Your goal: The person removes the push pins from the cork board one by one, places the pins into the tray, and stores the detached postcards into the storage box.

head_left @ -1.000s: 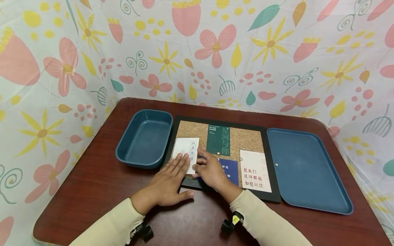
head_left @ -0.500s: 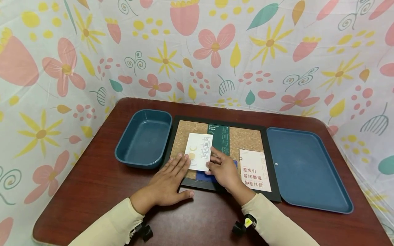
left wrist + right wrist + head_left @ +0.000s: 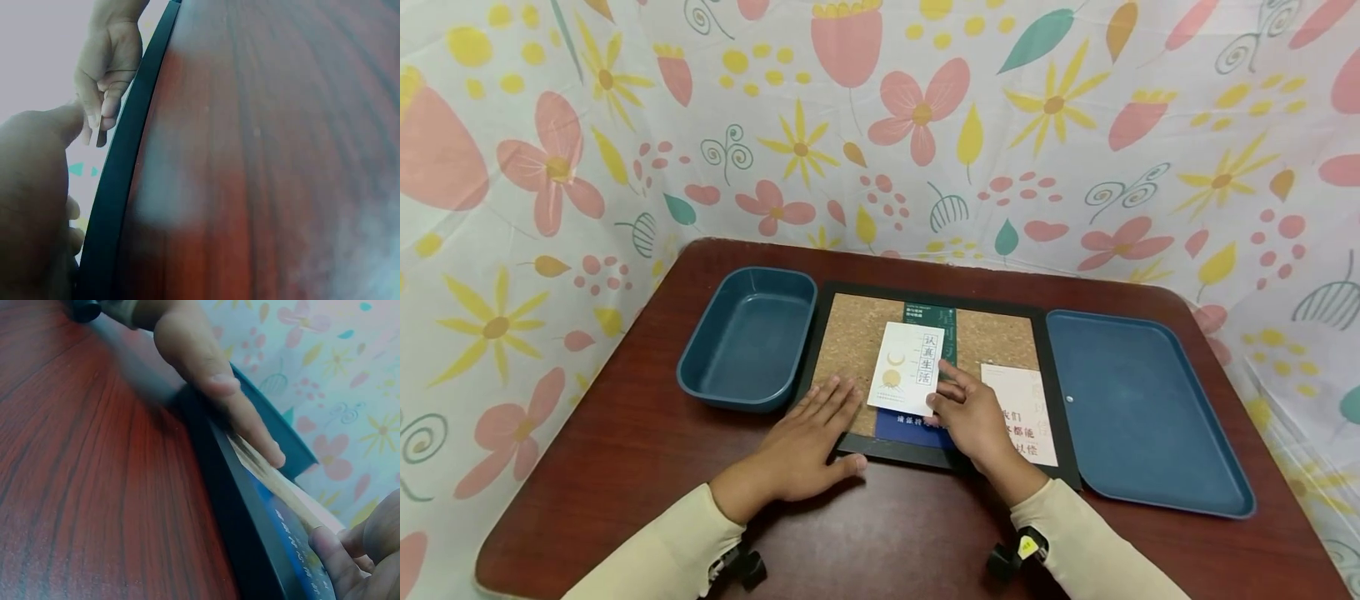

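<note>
A white card (image 3: 904, 375) with dark characters and a gold moon-and-sun print is pinched at its right edge by my right hand (image 3: 976, 421). It hovers over the cork board (image 3: 850, 333), partly covering a green card (image 3: 928, 314) and a dark blue card (image 3: 913, 427). My left hand (image 3: 801, 442) lies flat with straight fingers across the board's lower left frame. In the right wrist view, the fingers of my right hand (image 3: 369, 550) appear at the lower right, above the blue card (image 3: 294, 544). A cream card (image 3: 1018, 400) with red characters lies on the board's right side.
A deep blue bin (image 3: 688, 379) stands left of the board. To the right, a flat blue tray (image 3: 1150, 408) lies against the black frame. A small silver pin (image 3: 1070, 399) sits at that frame's edge. A flowered curtain (image 3: 880, 167) hangs behind the wooden table (image 3: 647, 475).
My right hand has drawn the white card off the board's left side, lifting it and carrying it rightward over the green and blue cards. The left hand has stayed nearly still.
</note>
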Available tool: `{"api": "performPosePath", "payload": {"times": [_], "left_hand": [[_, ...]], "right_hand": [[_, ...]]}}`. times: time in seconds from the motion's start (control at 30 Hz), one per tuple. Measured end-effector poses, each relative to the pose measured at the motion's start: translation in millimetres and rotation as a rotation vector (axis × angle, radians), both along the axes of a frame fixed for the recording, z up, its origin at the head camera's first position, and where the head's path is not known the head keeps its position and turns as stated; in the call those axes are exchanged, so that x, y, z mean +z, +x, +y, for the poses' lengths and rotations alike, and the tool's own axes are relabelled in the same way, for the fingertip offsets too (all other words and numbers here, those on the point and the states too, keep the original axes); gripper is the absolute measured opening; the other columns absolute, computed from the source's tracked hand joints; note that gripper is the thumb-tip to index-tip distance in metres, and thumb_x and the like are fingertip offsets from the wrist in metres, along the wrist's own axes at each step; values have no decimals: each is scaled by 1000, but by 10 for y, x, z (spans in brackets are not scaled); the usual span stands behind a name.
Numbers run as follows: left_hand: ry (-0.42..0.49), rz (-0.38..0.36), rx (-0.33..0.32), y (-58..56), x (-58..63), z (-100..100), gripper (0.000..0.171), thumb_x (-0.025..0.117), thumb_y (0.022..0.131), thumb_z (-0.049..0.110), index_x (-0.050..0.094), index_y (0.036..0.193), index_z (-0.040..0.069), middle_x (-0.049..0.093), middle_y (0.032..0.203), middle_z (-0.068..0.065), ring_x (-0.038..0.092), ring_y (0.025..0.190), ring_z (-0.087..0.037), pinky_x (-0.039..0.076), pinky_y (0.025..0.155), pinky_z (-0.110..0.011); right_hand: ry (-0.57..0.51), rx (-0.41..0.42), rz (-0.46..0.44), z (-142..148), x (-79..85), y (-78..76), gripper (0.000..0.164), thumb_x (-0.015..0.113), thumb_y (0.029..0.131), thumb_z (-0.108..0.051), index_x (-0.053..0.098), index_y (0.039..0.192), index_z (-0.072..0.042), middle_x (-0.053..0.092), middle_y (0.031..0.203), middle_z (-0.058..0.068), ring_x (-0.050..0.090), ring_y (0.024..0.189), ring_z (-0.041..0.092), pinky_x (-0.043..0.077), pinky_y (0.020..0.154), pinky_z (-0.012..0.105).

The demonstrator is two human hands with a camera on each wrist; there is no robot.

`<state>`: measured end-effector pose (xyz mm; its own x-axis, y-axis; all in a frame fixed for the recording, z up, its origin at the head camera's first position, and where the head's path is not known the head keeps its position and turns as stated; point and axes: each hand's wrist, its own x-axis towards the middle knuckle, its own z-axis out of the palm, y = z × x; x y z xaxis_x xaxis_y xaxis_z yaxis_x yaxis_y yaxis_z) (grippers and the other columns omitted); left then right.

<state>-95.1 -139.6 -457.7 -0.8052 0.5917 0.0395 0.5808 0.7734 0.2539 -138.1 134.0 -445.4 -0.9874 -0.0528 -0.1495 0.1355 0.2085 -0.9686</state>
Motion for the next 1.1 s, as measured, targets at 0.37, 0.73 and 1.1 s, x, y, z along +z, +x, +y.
{"api": "performPosePath", "payload": {"times": [0.37, 0.73, 1.1], "left_hand": [[359, 98, 114, -42, 257, -163, 52, 56, 107, 38, 54, 147, 5, 53, 150, -15, 49, 138, -31, 44, 108, -53], [587, 375, 295, -181, 721, -616, 27, 70, 96, 9, 71, 121, 1, 62, 133, -14, 55, 126, -35, 45, 100, -54], [468, 55, 749, -586, 813, -1375, 50, 55, 105, 20, 45, 147, -7, 45, 141, -33, 40, 129, -51, 36, 102, -66]], "right_hand": [[-23, -7, -3, -5, -6, 12, 64, 64, 96, 8, 43, 155, -5, 66, 124, 27, 73, 87, 22, 62, 71, 33], [-52, -13, -15, -5, -13, 27, 64, 64, 95, 9, 43, 154, -4, 65, 126, 28, 72, 92, 23, 62, 72, 33], [-44, -18, -12, 5, 18, 28, 64, 65, 94, 10, 45, 154, -4, 66, 125, 27, 73, 88, 23, 62, 71, 34]]}}
